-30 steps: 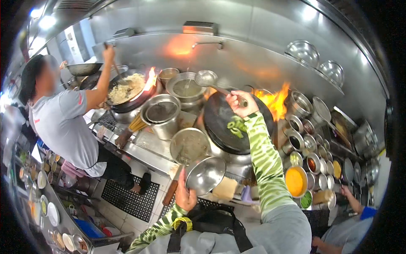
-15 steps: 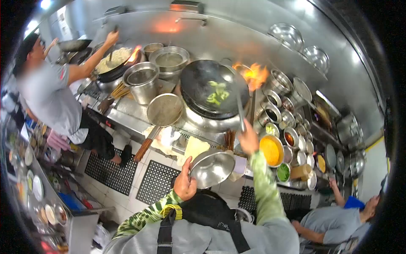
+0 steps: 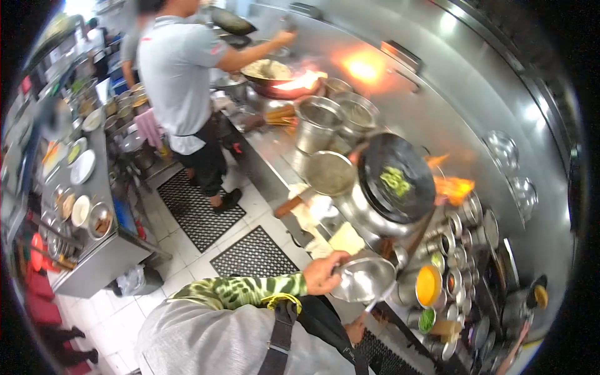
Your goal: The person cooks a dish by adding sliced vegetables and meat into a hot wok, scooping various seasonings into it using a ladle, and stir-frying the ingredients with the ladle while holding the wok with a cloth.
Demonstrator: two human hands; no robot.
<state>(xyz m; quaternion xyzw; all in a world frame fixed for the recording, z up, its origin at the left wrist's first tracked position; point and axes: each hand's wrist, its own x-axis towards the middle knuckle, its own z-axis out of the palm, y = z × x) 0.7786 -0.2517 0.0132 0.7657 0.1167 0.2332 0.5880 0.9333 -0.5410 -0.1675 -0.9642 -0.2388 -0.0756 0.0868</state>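
Vegetables [image 3: 395, 181] lie in the wok [image 3: 382, 164]. A strainer [image 3: 329, 173] sits to the wok's left, with pots [image 3: 311, 132] beyond it and a second wok [image 3: 265, 81] farther left. Containers [image 3: 409, 291] crowd the wok's right side. In front, a bowl [image 3: 362, 281] is between the left hand [image 3: 325, 273] and those containers; floor mats [image 3: 256, 255] lie to the left.

From far off, I can't read any words or numbers. The black cloth [image 3: 322, 322] worn in front has tiny white marks [image 3: 351, 351], too small for me. The other person's gray shirt [image 3: 178, 81] has 2 red marks [image 3: 219, 47], too blurry to read.
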